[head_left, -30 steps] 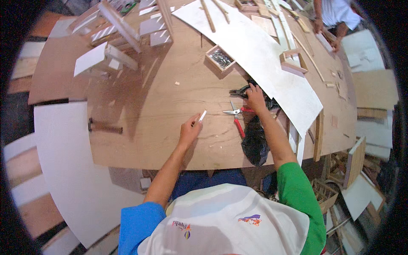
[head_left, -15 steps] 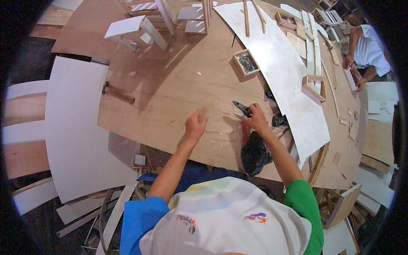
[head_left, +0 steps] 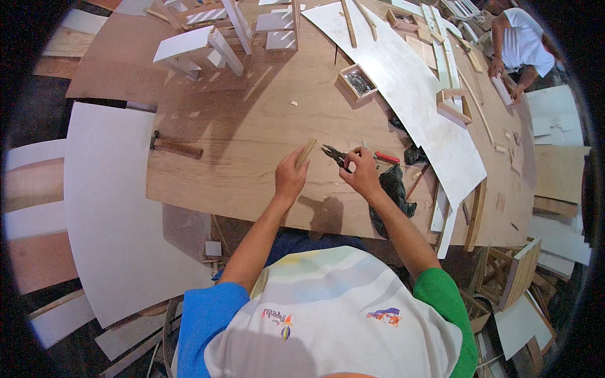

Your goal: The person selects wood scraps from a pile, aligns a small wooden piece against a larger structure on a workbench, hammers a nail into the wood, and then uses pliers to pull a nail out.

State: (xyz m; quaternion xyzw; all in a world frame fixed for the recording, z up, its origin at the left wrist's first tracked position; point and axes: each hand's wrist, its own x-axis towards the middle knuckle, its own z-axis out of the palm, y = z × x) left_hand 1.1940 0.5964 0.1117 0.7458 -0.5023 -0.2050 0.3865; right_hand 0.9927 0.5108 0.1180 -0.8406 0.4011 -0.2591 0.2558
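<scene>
Well below pliers, shirt lettering

Two hands, one left hand and one right hand, held one wooden strip and one pair of pliers. The table bore one hammer, one red-handled tool and three small boxes. Two long sticks lay at the white sheet's far end. One other person was present.

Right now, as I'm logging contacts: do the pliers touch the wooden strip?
Apart: the head view shows tabletop between the pliers and the wooden strip in the left hand.
</scene>
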